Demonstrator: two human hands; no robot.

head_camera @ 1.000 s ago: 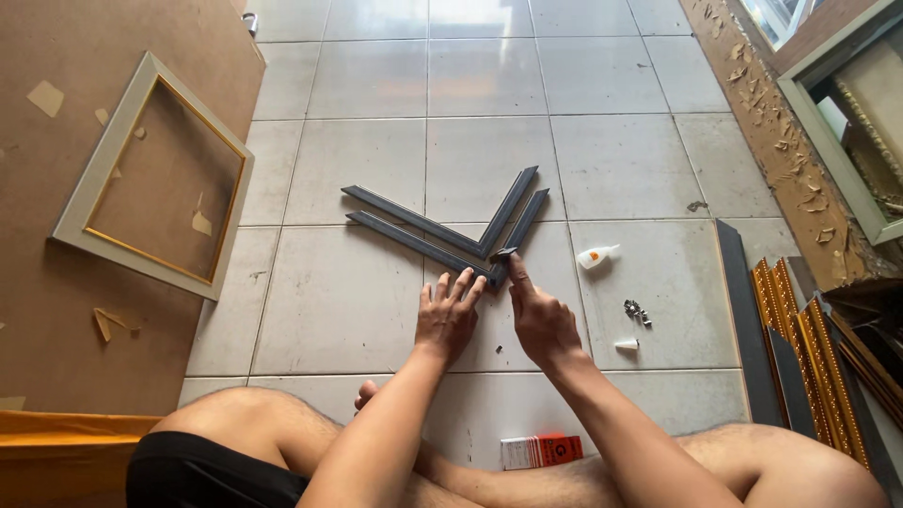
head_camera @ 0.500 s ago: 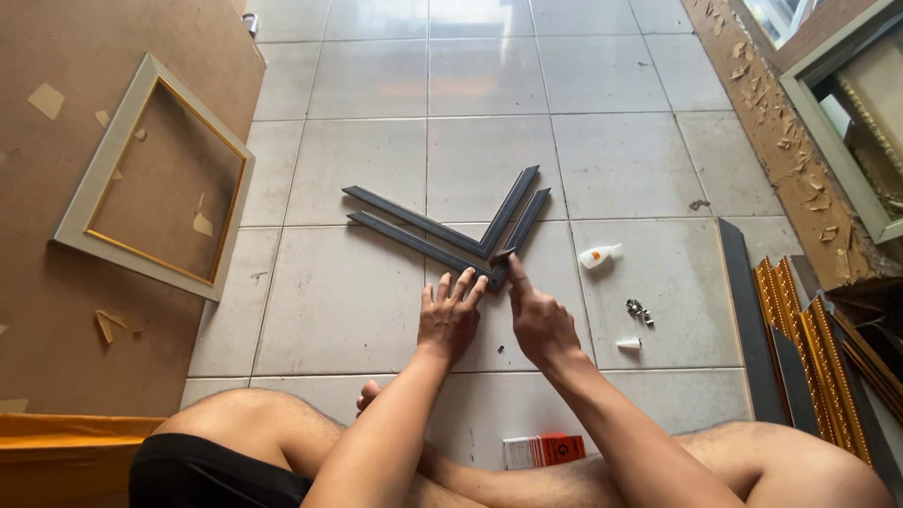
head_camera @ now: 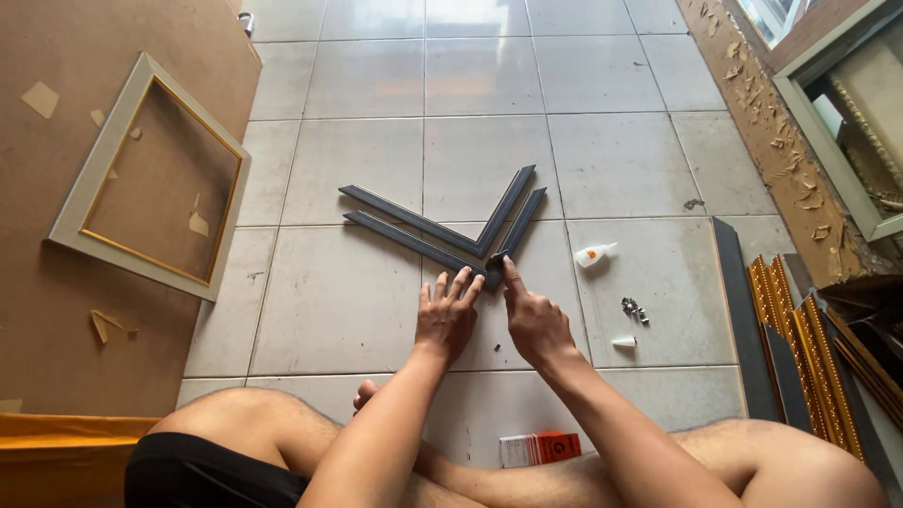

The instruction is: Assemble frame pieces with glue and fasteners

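Compared with a second ago, almost nothing shifts: our hands stay at the same corner joint, so we judge the pressing of that joint is still in progress. The dark frame pieces [head_camera: 442,221] lie on the tiled floor [head_camera: 329,310] in front of us as two nested V shapes (slim, matte, dark grey), meeting near our fingers. Our left hand [head_camera: 447,320] rests flat, fingers spread, on the lower V's corner. Our right hand [head_camera: 534,325] presses its extended forefinger on the tip, gripping nothing. A small glue bottle [head_camera: 596,254] lies just beside.
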